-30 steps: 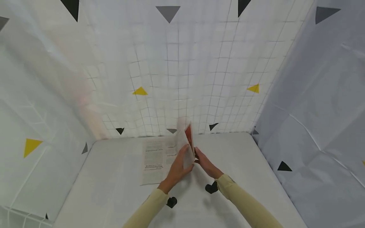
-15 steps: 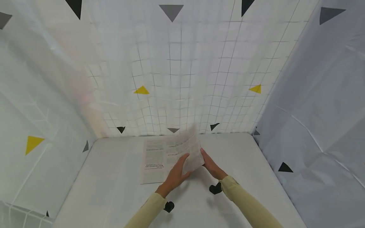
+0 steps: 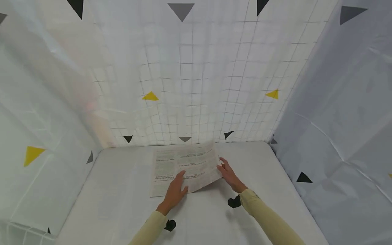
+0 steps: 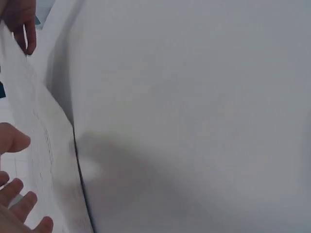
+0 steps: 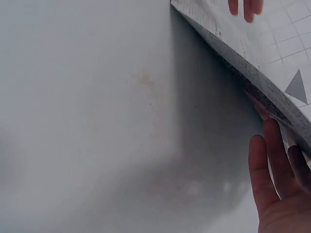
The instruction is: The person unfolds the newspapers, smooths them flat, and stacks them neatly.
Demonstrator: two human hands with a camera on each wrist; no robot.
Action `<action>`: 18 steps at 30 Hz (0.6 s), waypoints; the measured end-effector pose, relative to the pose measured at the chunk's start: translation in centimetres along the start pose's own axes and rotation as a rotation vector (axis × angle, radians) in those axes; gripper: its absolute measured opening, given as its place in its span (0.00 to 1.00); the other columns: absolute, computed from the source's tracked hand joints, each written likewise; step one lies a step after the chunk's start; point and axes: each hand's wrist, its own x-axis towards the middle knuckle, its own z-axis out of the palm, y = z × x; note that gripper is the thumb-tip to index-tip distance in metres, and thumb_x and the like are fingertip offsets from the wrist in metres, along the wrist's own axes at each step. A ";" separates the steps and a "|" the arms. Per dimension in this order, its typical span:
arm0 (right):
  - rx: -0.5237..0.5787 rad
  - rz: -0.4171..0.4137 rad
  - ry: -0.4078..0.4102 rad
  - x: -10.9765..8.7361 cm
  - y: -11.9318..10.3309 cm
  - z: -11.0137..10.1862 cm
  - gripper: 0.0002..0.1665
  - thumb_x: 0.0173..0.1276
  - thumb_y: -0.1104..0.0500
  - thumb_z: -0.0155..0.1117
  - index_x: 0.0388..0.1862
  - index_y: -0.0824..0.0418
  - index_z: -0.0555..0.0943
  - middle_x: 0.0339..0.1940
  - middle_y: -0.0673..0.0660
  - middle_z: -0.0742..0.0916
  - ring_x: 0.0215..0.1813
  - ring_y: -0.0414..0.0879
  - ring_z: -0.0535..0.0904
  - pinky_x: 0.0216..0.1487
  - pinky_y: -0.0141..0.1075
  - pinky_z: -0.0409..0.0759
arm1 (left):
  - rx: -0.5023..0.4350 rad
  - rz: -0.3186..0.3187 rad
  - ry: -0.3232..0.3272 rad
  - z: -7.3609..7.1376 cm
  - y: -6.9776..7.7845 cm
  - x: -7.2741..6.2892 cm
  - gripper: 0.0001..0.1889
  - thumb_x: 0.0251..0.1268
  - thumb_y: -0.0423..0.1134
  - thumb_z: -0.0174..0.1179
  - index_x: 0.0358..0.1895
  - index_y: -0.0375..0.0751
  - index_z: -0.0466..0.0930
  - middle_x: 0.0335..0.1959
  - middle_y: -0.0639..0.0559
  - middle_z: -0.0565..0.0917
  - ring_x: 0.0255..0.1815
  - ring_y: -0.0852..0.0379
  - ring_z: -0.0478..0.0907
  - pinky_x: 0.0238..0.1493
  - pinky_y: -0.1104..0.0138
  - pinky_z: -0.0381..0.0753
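Note:
A printed newspaper (image 3: 196, 161) lies near the far side of the white table, its right part lifted and bowed. My right hand (image 3: 231, 177) grips its right edge; in the right wrist view the fingers (image 5: 272, 155) reach beneath the raised sheet (image 5: 238, 63). Over the near part of the page, my left hand (image 3: 174, 193) is spread with fingertips at the print and the thumb by the front edge. The left wrist view has the left hand's loose fingers (image 4: 22, 204) beside the curved paper (image 4: 53, 155), with the right hand (image 4: 22, 24) at the far edge.
The table (image 3: 122, 211) meets a white grid-lined curtain (image 3: 196, 85) behind the newspaper. Sheeted walls stand left (image 3: 46, 119) and right (image 3: 343, 119), printed with triangles. Dark round tags hang under both wrists.
The raised right part of the newspaper has come down and opened out to the right. My right hand has moved right with its edge, while my left hand has slid left and nearer me.

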 end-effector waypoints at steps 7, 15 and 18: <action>-0.077 0.006 0.055 0.4 0.6 -0.2 0.37 0.84 0.53 0.46 0.85 0.56 0.48 0.83 0.69 0.62 0.81 0.67 0.62 0.77 0.63 0.66 | 0.042 -0.167 0.110 -1.6 -3.4 -0.2 0.33 0.66 0.30 0.61 0.74 0.29 0.62 0.73 0.32 0.71 0.71 0.34 0.74 0.74 0.43 0.71; -0.124 0.038 0.090 0.8 1.7 -0.2 0.39 0.81 0.56 0.50 0.84 0.61 0.49 0.84 0.69 0.60 0.85 0.66 0.56 0.83 0.61 0.58 | 0.064 -0.316 0.212 -2.7 -4.9 -1.4 0.33 0.62 0.29 0.62 0.70 0.20 0.65 0.74 0.24 0.65 0.75 0.27 0.64 0.77 0.38 0.62; -0.116 0.035 0.086 0.5 2.1 -0.1 0.39 0.81 0.58 0.50 0.84 0.63 0.50 0.84 0.69 0.60 0.85 0.66 0.54 0.83 0.61 0.56 | 0.096 -0.352 0.218 -3.0 -5.1 -1.7 0.34 0.61 0.32 0.65 0.69 0.20 0.66 0.74 0.23 0.63 0.76 0.27 0.62 0.78 0.37 0.60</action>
